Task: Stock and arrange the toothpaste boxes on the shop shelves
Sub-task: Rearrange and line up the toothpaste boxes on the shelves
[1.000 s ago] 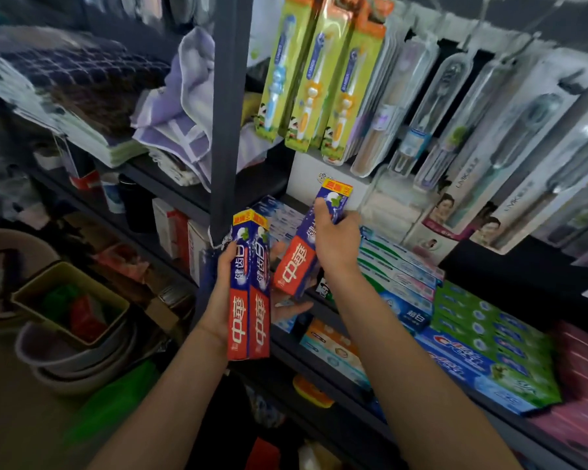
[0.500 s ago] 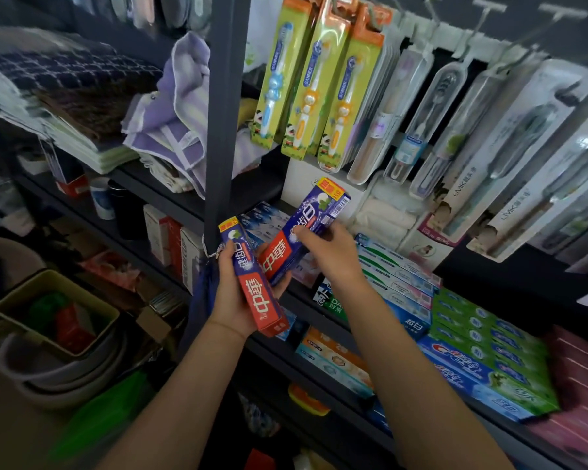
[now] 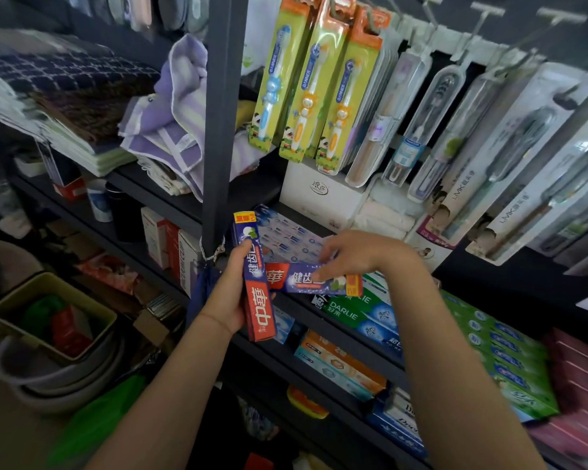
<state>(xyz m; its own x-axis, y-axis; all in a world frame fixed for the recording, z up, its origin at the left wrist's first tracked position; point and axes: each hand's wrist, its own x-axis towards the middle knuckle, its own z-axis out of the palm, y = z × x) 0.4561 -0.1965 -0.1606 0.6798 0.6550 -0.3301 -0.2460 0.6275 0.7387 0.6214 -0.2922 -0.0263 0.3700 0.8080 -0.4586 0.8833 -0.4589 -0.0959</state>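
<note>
Shop shelf (image 3: 336, 322), toothpaste rows already stocked: Darlie boxes (image 3: 353, 312), green boxes (image 3: 499, 351). Right hand (image 3: 360, 256) fingers pinch a red-and-blue toothpaste box (image 3: 306, 279), lying flat at the shelf front, not yet seated. Left hand (image 3: 231, 293) fingers wrap an upright matching box (image 3: 255, 283), still to be placed.

Behind the left hand (image 3: 230, 293), palm side hidden; only a thumb showing over the upright box (image 3: 256, 283), so a second box behind it not to be told. Under the right hand (image 3: 350, 256), middle of the flat box (image 3: 314, 278) covered by fingertips, its print partly lost. Right of the right hand, green boxes (image 3: 499, 351) and pink boxes (image 3: 577, 368) smeared by blur, lettering unreadable, pink ones cut by the edge. Below both forearms, lower shelf (image 3: 319, 378) too dark to read. Left of the left hand, basins (image 3: 58, 378) cut by the edge.
</note>
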